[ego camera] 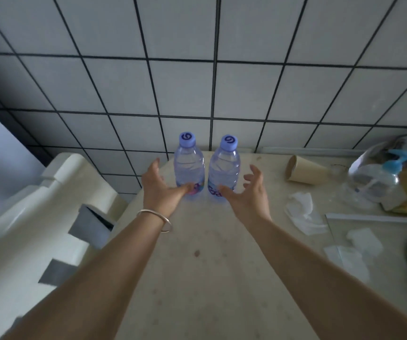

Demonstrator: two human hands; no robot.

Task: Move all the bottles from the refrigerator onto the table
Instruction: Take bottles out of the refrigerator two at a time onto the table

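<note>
As seen over the table [197, 278]: left hand [159, 190] and right hand [246, 192] spread, gripping nothing | just beyond, left bottle [189, 168] and right bottle [224, 170] upright, side by side near wall | each nearest its same-side hand.

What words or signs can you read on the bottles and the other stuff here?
Left bottle cap: a dark swirl sign, no letters.
Right bottle cap: the same swirl sign.
Left bottle label: coloured, half hidden by the left hand, no words readable.
Right bottle label: white letters, partly hidden by the right hand, too blurred to read.
Paper cup: no writing shows.
</note>
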